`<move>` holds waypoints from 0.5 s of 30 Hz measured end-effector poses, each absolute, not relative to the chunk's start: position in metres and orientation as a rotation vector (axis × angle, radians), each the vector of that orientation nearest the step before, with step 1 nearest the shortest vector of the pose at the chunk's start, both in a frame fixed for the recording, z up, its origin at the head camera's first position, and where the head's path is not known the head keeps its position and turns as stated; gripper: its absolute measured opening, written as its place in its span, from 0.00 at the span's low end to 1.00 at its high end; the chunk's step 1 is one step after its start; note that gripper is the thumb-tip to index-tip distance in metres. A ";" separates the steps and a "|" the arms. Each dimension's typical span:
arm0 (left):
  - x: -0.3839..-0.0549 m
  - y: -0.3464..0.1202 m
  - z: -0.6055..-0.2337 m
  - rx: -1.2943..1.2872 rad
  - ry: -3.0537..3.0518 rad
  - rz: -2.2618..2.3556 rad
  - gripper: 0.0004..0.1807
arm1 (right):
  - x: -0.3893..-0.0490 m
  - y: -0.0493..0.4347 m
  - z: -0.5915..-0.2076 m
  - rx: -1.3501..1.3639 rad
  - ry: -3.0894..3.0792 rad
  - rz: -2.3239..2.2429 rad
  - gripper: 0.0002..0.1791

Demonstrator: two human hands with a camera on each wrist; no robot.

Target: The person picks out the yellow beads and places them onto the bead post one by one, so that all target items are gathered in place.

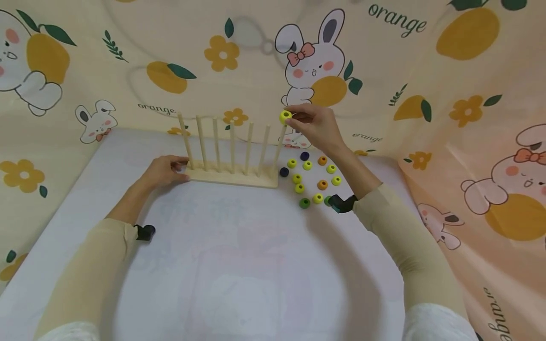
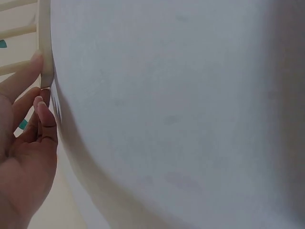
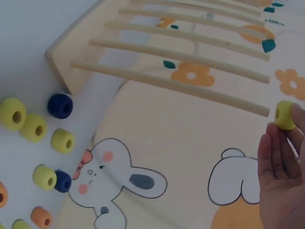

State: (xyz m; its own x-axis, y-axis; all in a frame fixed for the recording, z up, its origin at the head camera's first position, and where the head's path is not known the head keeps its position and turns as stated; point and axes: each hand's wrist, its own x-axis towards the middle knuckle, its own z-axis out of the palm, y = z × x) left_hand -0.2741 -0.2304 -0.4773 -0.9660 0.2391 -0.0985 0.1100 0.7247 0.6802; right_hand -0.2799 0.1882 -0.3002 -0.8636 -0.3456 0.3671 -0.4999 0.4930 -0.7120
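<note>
A pale wooden peg rack stands on the white table, a row of upright pegs rising from its flat base. At the base's left end, my left hand grips the wood; the left wrist view shows the thumb against the base. My right hand pinches a yellow bead between thumb and fingers at the top of the rightmost peg. From the right wrist, the yellow bead sits just beyond the peg's tip, a small gap between them, its hole facing the peg.
Loose beads lie right of the rack: several yellow ones, orange ones, dark blue ones and green ones. A patterned cloth with rabbits and oranges hangs behind the table and along its sides.
</note>
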 end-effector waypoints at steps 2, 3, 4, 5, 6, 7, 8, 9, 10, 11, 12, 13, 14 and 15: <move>-0.274 -0.229 -0.477 0.278 2.748 1.068 0.36 | -0.281 0.185 -0.298 0.748 -2.562 1.293 0.18; -0.274 -0.229 -0.478 0.277 2.748 1.067 0.36 | -0.282 0.184 -0.298 0.758 -2.563 1.284 0.18; -0.274 -0.228 -0.478 0.276 2.749 1.067 0.37 | -0.283 0.183 -0.297 0.767 -2.565 1.271 0.18; -0.274 -0.228 -0.478 0.272 2.750 1.067 0.37 | -0.284 0.181 -0.296 0.774 -2.568 1.262 0.18; -0.273 -0.228 -0.478 0.267 2.748 1.068 0.37 | -0.285 0.180 -0.295 0.781 -2.570 1.257 0.18; -0.273 -0.227 -0.478 0.262 2.749 1.068 0.37 | -0.285 0.178 -0.293 0.787 -2.576 1.253 0.17; -0.273 -0.227 -0.478 0.257 2.748 1.068 0.37 | -0.286 0.176 -0.292 0.791 -2.583 1.248 0.17; -0.273 -0.227 -0.478 0.258 2.748 1.068 0.37 | -0.287 0.174 -0.292 0.794 -2.591 1.246 0.17; -0.273 -0.227 -0.477 0.256 2.745 1.072 0.37 | -0.287 0.172 -0.291 0.796 -2.598 1.247 0.17; -0.272 -0.227 -0.477 0.258 2.743 1.073 0.37 | -0.288 0.169 -0.290 0.801 -2.599 1.259 0.17; -0.272 -0.227 -0.476 0.259 2.739 1.079 0.37 | -0.288 0.167 -0.290 0.808 -2.600 1.267 0.17; -0.271 -0.227 -0.476 0.260 2.734 1.085 0.37 | -0.289 0.164 -0.290 0.813 -2.598 1.282 0.17; -0.271 -0.228 -0.475 0.266 2.733 1.085 0.37 | -0.290 0.160 -0.290 0.821 -2.598 1.292 0.17; -0.270 -0.229 -0.474 0.270 2.735 1.081 0.37 | -0.291 0.157 -0.290 0.831 -2.593 1.304 0.17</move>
